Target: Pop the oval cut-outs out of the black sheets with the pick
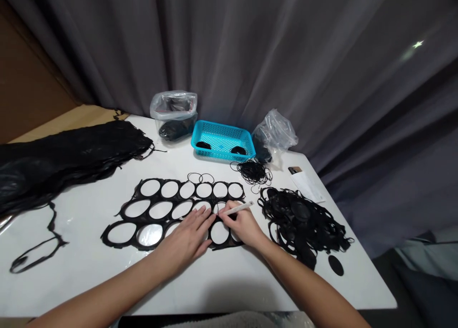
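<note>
A black, thin sheet (160,199) with three rows of round holes lies flat on the white table. My left hand (189,235) rests palm down on its near rows, fingers stretched out. In my right hand (243,223), pinched like a pen, is a white pen-like tool (240,207); its tip is by one of the middle-row holes, close to my left fingertips. A thin black loop shows near that tip. Two thin black rings (201,182) lie at the sheet's far edge. My fingers and wrists hide some of the holes.
Black scraps (304,218) heap at the right, near a black disc (336,265). Thin black rings (255,172) lie tangled before a blue basket (223,153). Clear plastic bags (173,101) flank the basket. Stacked black sheets (71,151) cover the left.
</note>
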`<state>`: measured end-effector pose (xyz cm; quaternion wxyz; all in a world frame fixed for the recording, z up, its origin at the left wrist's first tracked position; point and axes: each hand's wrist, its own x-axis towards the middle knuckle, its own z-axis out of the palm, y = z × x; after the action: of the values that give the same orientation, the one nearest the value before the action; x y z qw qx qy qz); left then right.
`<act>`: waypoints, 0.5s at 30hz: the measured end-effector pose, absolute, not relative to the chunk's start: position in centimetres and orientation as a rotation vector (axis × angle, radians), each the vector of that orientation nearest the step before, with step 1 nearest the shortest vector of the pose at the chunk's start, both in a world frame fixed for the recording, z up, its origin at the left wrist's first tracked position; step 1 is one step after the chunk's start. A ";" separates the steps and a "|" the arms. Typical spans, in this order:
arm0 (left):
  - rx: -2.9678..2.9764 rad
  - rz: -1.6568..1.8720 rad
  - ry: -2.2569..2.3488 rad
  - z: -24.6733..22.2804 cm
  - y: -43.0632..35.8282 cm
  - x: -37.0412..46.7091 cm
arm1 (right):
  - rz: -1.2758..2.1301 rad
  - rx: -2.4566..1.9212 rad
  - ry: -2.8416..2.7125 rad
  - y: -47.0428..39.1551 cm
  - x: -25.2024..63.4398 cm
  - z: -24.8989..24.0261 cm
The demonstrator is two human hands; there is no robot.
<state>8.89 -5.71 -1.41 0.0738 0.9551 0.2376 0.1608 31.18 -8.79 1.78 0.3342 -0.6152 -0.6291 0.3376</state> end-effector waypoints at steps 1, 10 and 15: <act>2.878 0.485 0.707 -1.5 -5.7 8.9 | 0.869 -1.608 -1.631 -9.0 31.1 1.7; 2.865 0.505 0.690 -1.3 -5.4 9.3 | 0.898 -1.610 -1.452 -9.7 31.2 1.9; 2.877 0.470 0.701 -0.8 -5.1 9.1 | 0.859 -1.574 -1.529 -9.4 31.0 1.0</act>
<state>9.06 -5.11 -0.80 0.0718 0.9570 0.2334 0.1565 30.96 -9.37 0.99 0.3824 -0.6172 -0.5995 0.3368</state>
